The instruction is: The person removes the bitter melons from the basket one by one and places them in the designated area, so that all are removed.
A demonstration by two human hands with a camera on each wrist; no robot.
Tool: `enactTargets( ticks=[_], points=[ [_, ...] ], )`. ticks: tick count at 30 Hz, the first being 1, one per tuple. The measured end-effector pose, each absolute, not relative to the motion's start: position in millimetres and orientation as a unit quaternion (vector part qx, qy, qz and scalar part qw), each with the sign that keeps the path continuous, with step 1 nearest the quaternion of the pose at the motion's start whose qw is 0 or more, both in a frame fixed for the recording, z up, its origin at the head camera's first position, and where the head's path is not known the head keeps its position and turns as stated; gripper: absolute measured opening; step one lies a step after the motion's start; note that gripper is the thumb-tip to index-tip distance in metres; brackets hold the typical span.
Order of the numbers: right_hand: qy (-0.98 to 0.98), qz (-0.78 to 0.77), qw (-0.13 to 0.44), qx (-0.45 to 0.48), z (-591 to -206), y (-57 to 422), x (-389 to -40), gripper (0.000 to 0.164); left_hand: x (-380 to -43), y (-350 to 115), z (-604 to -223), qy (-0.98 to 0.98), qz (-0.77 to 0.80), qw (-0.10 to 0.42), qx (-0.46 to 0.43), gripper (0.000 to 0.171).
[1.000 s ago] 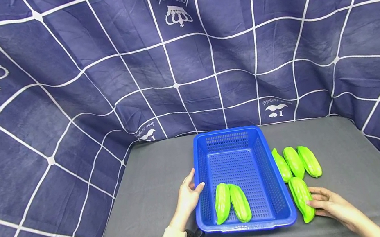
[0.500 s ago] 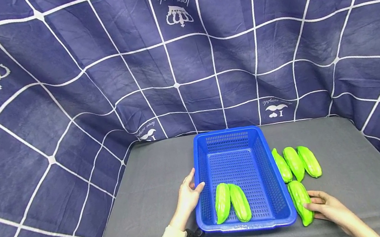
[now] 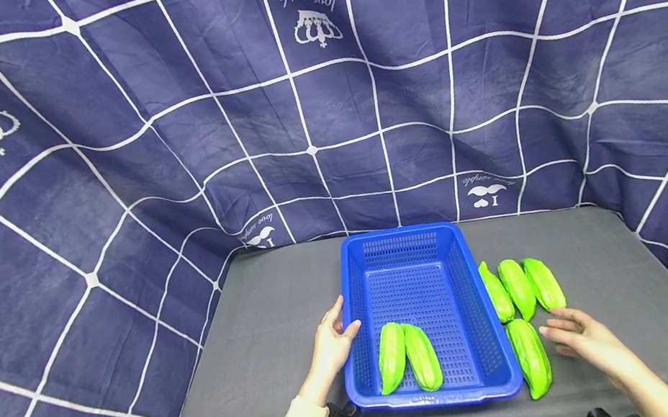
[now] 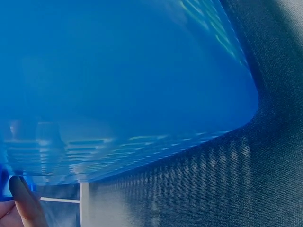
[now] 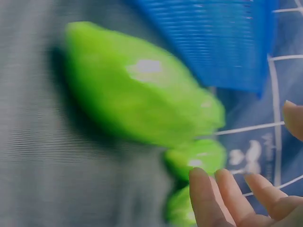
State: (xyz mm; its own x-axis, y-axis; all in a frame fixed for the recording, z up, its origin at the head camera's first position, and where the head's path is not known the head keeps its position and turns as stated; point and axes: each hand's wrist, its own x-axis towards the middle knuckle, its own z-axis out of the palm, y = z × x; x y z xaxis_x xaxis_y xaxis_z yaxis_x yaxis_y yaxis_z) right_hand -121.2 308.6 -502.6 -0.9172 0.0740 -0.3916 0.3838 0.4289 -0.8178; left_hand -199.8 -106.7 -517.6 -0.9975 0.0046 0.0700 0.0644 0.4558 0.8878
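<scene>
A blue perforated plastic basket (image 3: 439,398) stands on the grey table, with two glossy, ridged, elongated green vegetables (image 3: 423,358) lying side by side in its near part. My left hand (image 3: 328,348) grips the basket's left rim, thumb over the top. One more green vegetable (image 3: 531,359) lies outside, along the basket's right side. Just right of it, my right hand (image 3: 583,339) hovers with spread, slightly bent fingers and nothing in them. The right wrist view shows the thumb apart from the fingers (image 5: 203,194), with that same vegetable (image 5: 137,85) lying away from them.
Behind the nearest loose vegetable, three others (image 3: 519,288) lie in a row beside the basket's right wall. A navy cloth (image 3: 408,95) with white grid lines hangs at the back and sides of the grey table (image 3: 276,298).
My right hand first shifted the near loose vegetable slightly toward me and the basket, then let go and moved away to the right and back. The left hand and basket stay put.
</scene>
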Motion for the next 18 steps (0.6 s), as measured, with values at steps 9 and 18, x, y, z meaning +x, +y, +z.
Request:
enactTargets(
  ticks=[9, 18],
  points=[
    [0.829, -0.555, 0.038, 0.062, -458, 302, -145, 0.069, -200, -107, -517, -0.853, -0.521, 0.028, -0.026, 0.06],
    [0.813, -0.582, -0.016, 0.018, -427, 287, -170, 0.067, -201, -108, -518, -0.853, -0.522, 0.025, -0.021, 0.061]
  ],
)
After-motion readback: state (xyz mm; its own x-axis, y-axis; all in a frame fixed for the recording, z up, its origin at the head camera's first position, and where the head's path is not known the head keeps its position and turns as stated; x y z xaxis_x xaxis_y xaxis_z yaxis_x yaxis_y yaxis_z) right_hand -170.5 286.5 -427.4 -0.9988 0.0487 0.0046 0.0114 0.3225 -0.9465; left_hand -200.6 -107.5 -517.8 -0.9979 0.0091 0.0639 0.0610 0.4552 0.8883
